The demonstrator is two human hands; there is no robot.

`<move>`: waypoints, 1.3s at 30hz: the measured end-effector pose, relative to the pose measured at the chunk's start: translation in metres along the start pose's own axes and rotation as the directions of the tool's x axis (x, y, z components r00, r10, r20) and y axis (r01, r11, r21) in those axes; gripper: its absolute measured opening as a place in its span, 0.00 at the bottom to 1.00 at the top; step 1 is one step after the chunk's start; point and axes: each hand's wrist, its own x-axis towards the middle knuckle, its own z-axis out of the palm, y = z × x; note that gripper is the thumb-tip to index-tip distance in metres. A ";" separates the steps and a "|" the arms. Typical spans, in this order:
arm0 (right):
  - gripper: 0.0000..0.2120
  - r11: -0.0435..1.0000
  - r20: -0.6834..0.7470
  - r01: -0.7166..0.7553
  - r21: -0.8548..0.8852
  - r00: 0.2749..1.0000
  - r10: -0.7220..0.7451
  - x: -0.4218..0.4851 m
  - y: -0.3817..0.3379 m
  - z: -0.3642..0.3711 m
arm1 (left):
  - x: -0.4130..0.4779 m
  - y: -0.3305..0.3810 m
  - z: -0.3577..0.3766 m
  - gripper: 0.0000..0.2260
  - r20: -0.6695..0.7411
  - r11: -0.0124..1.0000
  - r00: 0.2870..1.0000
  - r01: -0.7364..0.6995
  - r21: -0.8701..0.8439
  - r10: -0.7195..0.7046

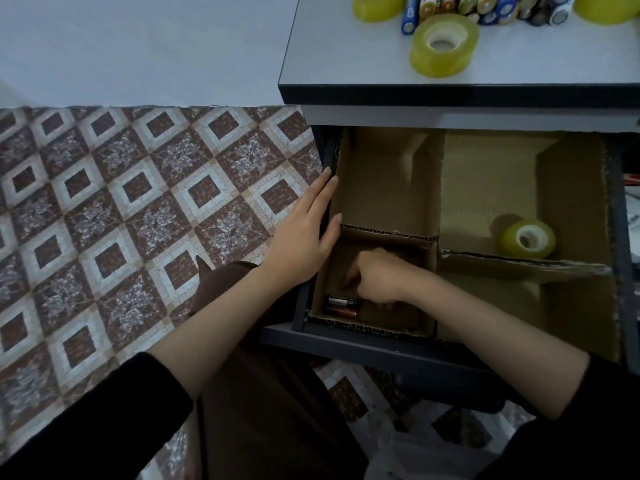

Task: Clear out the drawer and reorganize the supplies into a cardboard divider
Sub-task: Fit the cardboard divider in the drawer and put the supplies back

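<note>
- Right hand [377, 278]: down inside the near-left compartment of the cardboard divider [388, 233], knuckles up and fingers curled under. The fingertips are hidden by the hand itself and by shadow, so I cannot tell whether it holds anything.
- Left hand [304, 230]: fingers straight and together, lying flat along the outer left side of the drawer [381, 344]. The thumb hooks over the rim onto the divider's cardboard edge.
- Two batteries [341, 306]: lying on their sides, one beside the other, at the near-left corner of the same compartment, just left of the right hand. Labels are too dark to read. Anything under the hand is hidden.
- Tape roll [528, 239]: yellowish, tilted, in the far-right compartment, just beside the crosswise partition.
- The back of the divider runs under the desk top [329, 64] and is cut off from view.
- On the desk top: second tape roll [445, 45] in full view, with a row of batteries [485, 8] behind it. Two more rolls [377, 6] sit at either end of the row. All of these are cropped by the top edge.
</note>
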 end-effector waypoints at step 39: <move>0.02 0.988 -0.797 0.071 -0.139 0.583 -0.154 -0.133 0.036 -0.203 | 0.149 0.088 -0.113 0.14 -0.036 0.944 0.979 -0.182 0.276 0.199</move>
